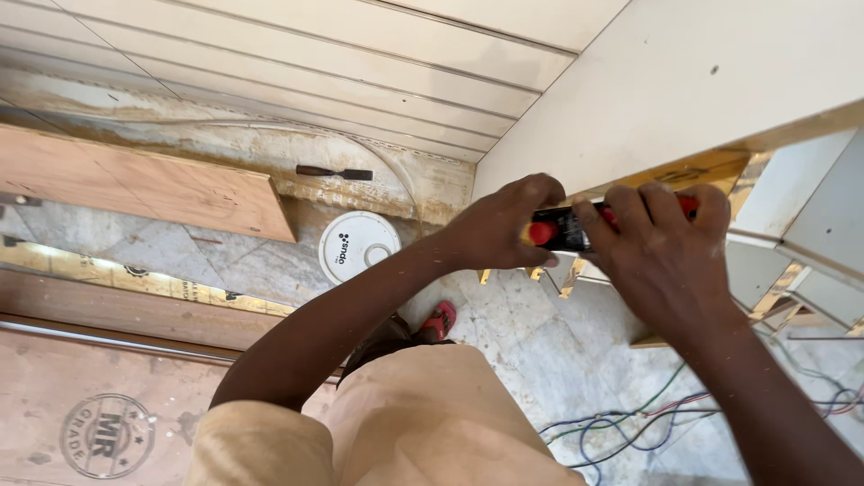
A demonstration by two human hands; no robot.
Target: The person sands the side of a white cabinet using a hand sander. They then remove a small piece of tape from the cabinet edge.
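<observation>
Both of my hands grip a red and black hand tool (560,230) with a yellow spot near its end. My left hand (498,231) wraps around the tool's left end. My right hand (664,254) covers its right part, fingers curled over the top. The tool sits against the lower edge of a white board (684,81), next to a gold edge strip (697,167). Most of the tool is hidden under my fingers.
On the marble floor below lie a round white lid (358,245), a dark-handled chisel (335,172), a plywood plank (135,184) and tangled coloured wires (648,423). A red sandal (439,321) shows by my beige shirt. White panels with gold trim (810,243) stand at right.
</observation>
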